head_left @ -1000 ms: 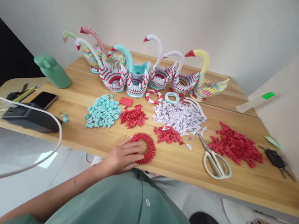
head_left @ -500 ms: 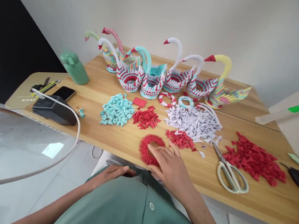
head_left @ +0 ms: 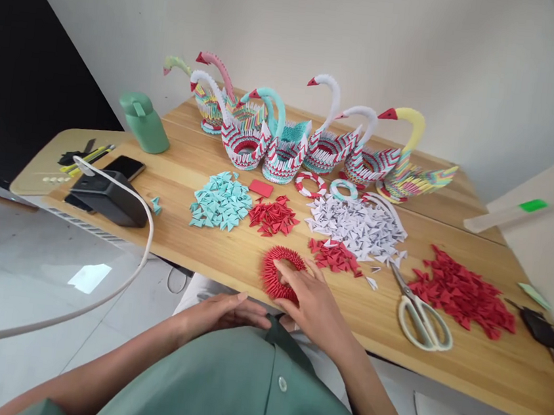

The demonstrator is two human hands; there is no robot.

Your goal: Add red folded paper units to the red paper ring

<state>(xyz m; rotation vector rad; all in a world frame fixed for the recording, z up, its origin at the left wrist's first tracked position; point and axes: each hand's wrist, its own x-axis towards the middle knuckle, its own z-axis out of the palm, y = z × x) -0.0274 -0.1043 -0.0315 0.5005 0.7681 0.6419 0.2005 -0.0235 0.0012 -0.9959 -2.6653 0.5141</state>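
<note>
A spiky red ring of folded paper pieces [head_left: 273, 270] lies near the table's front edge. My right hand [head_left: 309, 303] is on its right side, index fingertip over the hole and thumb by the near rim, gripping it. My left hand [head_left: 226, 311] is held low in front of my body, fingers stretched out and holding nothing, a little left of and below the ring. Just beyond the ring are a small pile of red paper triangles [head_left: 335, 256], another red pile [head_left: 273, 216] and a turquoise pile [head_left: 222, 202].
Several paper swans [head_left: 285, 159] line the back. White triangles [head_left: 356, 229], scissors [head_left: 426, 322], a large red pile [head_left: 463, 293] and keys [head_left: 542, 326] lie rightward. Leftward are a green bottle [head_left: 146, 124], a phone [head_left: 125, 168] and a black box [head_left: 112, 198] with a white cable [head_left: 146, 253].
My left hand has risen and moved right, closer to the ring, with its fingers extended. My right hand stays at the ring. The view has shifted slightly.
</note>
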